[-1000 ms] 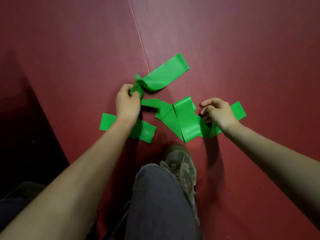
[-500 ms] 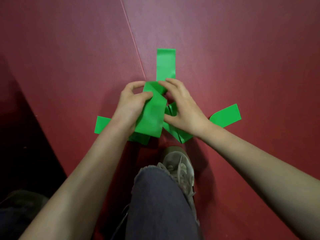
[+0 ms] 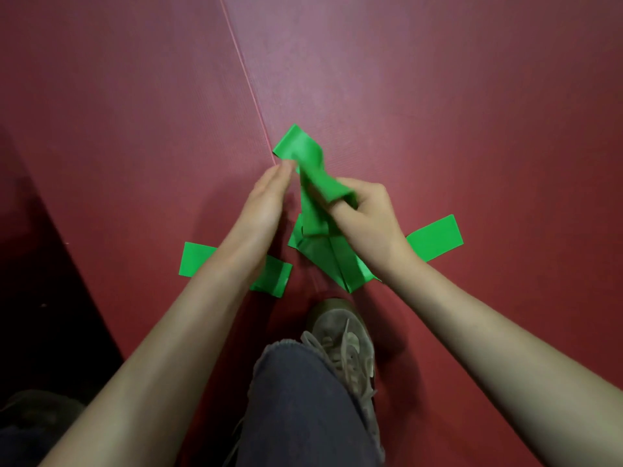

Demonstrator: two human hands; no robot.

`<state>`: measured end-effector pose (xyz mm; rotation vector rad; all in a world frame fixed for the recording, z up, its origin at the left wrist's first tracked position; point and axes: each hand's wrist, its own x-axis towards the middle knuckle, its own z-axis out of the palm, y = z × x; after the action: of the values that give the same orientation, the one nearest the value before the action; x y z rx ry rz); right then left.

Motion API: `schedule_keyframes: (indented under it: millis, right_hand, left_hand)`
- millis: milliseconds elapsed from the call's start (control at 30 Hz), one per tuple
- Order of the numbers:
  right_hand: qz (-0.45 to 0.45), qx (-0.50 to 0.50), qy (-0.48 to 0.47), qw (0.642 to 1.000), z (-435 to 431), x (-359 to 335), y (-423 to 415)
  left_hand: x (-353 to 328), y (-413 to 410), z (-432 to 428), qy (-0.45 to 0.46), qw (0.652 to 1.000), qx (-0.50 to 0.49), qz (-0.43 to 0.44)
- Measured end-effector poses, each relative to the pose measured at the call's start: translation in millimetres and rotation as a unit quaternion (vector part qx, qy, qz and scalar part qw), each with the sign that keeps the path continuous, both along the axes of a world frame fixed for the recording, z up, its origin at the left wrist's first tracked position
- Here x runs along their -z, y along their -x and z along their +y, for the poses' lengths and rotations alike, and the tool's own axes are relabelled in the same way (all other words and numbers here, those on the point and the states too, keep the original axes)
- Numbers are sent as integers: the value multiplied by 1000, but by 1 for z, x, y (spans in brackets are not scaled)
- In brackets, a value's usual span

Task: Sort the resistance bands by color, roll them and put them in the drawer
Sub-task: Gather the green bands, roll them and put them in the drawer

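We read this as the start of rolling one flat bright-green elastic resistance band (image 3: 298, 148). It sits over the middle of the red floor mat (image 3: 438, 96), just right of the pale seam (image 3: 242, 69) that runs away from the person.

The right hand (image 3: 367, 217) has its fingers curled, with the band draped over and wrapped round the forefinger, so that hand holds it firmly. The left hand (image 3: 264, 200) is stretched out with its fingers straight and together. Their tips touch the band's near-left edge, but we cannot tell whether the thumb pinches it.

What matters most is the band's long axis. It runs from the right-hand grip away from the person and a little leftward, ending in a loose, flared end beside the seam. That free end lies beyond the grip and nearer the left fingertips, so we judge the left hand is better placed to feed it.

Below the grip the band drops into a folded green heap (image 3: 332, 261) by the right wrist. A separate green strip (image 3: 199, 259) lies flat under the left forearm.
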<state>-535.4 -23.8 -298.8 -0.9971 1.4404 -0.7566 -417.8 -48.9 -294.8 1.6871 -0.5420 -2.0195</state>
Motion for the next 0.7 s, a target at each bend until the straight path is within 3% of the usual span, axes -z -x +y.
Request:
schedule_keyframes:
  millis: [100, 200, 367, 433, 567, 700]
  right_hand:
    - [-161, 37, -137, 977, -1, -7, -10]
    - [-208, 18, -199, 958, 4, -8, -23]
    - [-338, -15, -309, 889, 12, -6, -14]
    - [-289, -16, -308, 906, 22, 7, -8]
    - [-38, 125, -192, 973, 38, 31, 19]
    - [176, 269, -130, 938, 51, 46, 59]
  left_hand:
    - [-14, 3, 3, -41, 994, 10, 96]
    - [-15, -2, 6, 30, 996, 81, 26]
    - [-8, -2, 11, 52, 998, 35, -15]
    - [-2, 0, 11, 33, 998, 37, -31]
    - [5, 7, 10, 9, 999, 47, 3]
    - [8, 26, 16, 14, 997, 71, 18]
